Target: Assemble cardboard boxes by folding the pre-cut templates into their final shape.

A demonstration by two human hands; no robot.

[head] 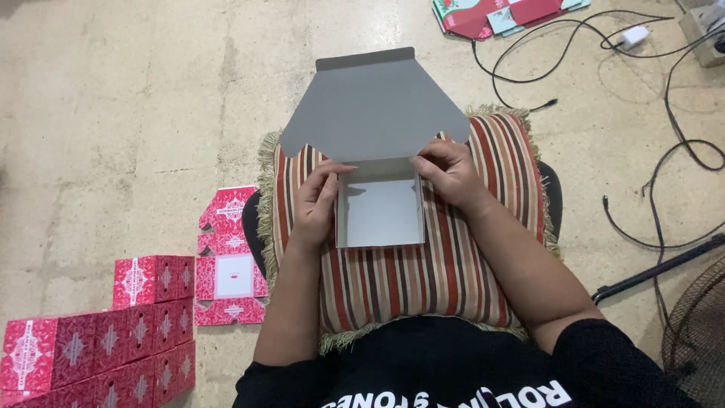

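A grey cardboard box blank (377, 113) lies half folded on a striped cushion (423, 264) on my lap, grey inside facing up. Its near part stands up as a small open tray (380, 213), and its wide lid flap lies flat beyond. My left hand (316, 200) presses the tray's left wall with fingers on the far left corner. On the far right corner, my right hand (449, 172) pinches the wall where it meets the lid flap.
Several folded red patterned boxes (98, 336) are stacked on the floor at lower left. A flat red box blank (229, 261) lies beside the cushion. More flat blanks (498, 15) lie at top right among black cables (664, 113). A fan grille (698, 325) is at the right edge.
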